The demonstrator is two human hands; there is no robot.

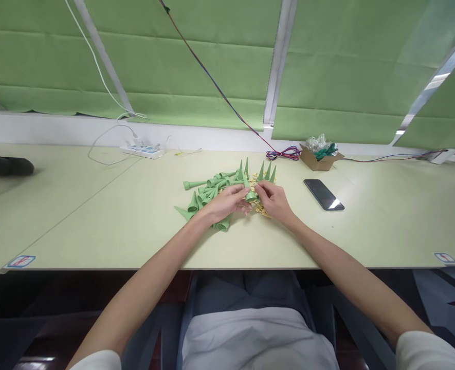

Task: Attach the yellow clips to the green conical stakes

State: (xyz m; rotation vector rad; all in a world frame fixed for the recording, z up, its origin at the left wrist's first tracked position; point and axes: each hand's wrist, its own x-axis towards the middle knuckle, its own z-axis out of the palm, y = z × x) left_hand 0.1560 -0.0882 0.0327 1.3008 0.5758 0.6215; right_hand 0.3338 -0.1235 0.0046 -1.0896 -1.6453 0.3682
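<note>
My left hand (228, 202) is closed on a light green cone (251, 196), whose wide open end faces me and whose tip points up and away. My right hand (276, 201) has thumb and forefinger pinched together right beside that cone; whatever they hold, if anything, is too small to make out. Left of and beneath my left hand lies a heap of similar green cones (207, 194), on their sides and tilted. Behind my hands several green cones (261, 171) stand upright. Small yellow pieces (263, 210) are scattered on the table under and between my hands.
A black phone (323, 194) lies on the pale table (385, 221) to the right. Behind it stands a small cardboard box (320, 162) with clear plastic and green material. Coiled red-blue wire (285, 153) and a white power strip (142, 149) lie along the back.
</note>
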